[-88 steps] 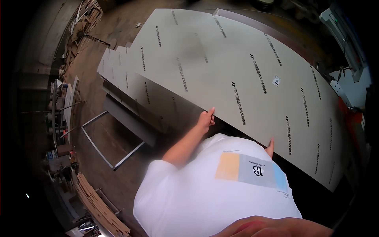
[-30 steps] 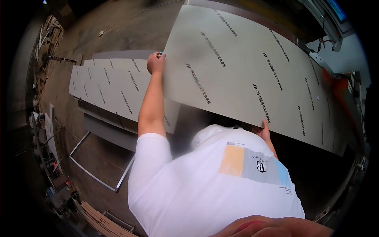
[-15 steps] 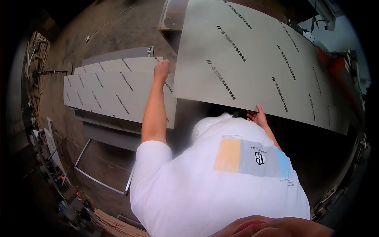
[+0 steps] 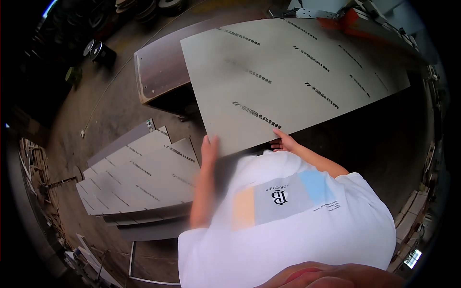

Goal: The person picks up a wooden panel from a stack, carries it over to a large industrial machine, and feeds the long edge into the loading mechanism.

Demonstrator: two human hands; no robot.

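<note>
A large pale grey board (image 4: 259,57) with rows of dark printed marks lies in front of me, its far part over a brown metal-topped machine table (image 4: 163,72). My right hand (image 4: 284,142) grips its near edge, thumb on top and fingers curled beneath. At the board's near left corner is my left hand (image 4: 210,150), slightly blurred, closed on the left edge. Left of that arm, a stack of similar printed panels (image 4: 139,177) lies lower down, the sheets overlapping unevenly.
Beyond the board stands an orange-red machine part (image 4: 353,21). A thin cable (image 4: 103,91) crosses the floor at the far left, near a dark drum (image 4: 102,53) and a green container (image 4: 73,75). A metal frame (image 4: 132,259) lies at the lower left.
My left hand has left the panel stack and come to the large board's left corner. My right hand stays on the near edge. The view has turned, and the board appears tilted differently.
</note>
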